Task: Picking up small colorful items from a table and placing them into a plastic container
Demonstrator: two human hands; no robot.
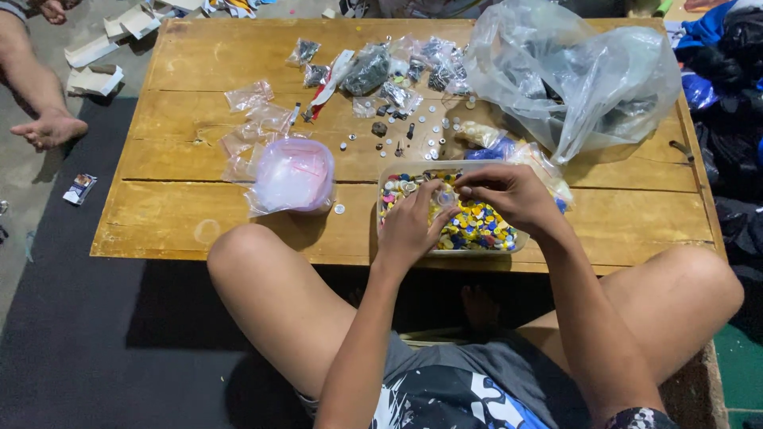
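Note:
My left hand [413,226] and my right hand [513,195] meet over a clear plastic tray [380,208] filled with small yellow, blue and white caps [473,226]. Between the fingertips of both hands I pinch a small clear round piece [447,196]. The tray sits on the near edge of a low wooden table [183,214], between my bent knees.
A clear lidded tub with a pink tint [294,175] stands left of the tray. Small empty clear bags [250,119], bags of dark parts [367,70] and loose small pieces [429,131] lie further back. A big crumpled plastic bag [572,75] fills the far right. Another person's bare foot [49,129] rests on the floor at left.

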